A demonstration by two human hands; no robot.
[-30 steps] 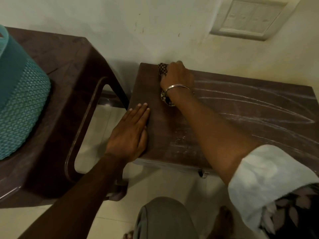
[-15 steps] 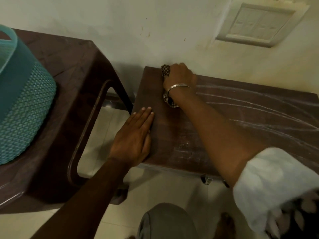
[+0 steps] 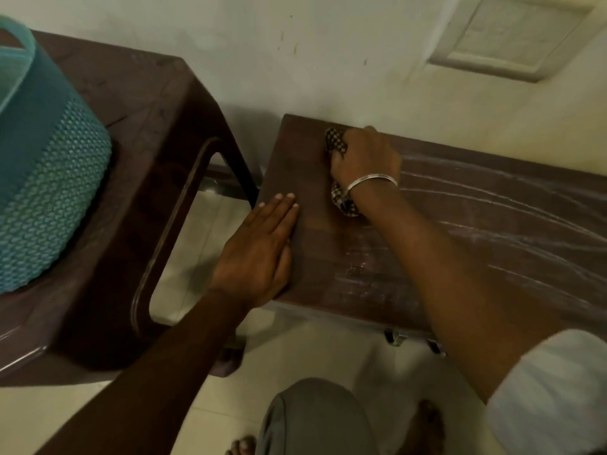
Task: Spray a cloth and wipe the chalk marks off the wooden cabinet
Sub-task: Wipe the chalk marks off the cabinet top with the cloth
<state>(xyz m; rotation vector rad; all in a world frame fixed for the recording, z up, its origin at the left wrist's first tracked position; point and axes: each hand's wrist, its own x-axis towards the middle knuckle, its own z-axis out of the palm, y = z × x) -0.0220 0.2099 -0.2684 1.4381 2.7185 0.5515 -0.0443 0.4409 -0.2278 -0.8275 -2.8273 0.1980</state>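
Filling the left of the view, a dark brown plastic table (image 3: 138, 178) stands against the pale wall (image 3: 230, 54), with a teal woven basket (image 3: 46, 178) sitting on its top. Just to its right, the wooden cabinet (image 3: 427, 244) has its back edge against the wall below a switch plate (image 3: 512, 34). White chalk marks (image 3: 492, 205) streak in long arcs across the right part of the cabinet top, and fainter smudges lie near its front edge; the left end looks bare. The left hand (image 3: 259, 257) lies palm down on the front left corner of the cabinet, fingers straight and close together, holding nothing. The right hand (image 3: 364, 159), with a silver bangle (image 3: 372, 179) at the wrist, is closed around a bunched checked cloth (image 3: 335, 144) and presses it on the top near the back left corner; the cloth shows at both ends of the fist. The picture is soft there, so the thumb's placement is hard to tell. A white sleeve (image 3: 551, 389) is pushed up the right arm.
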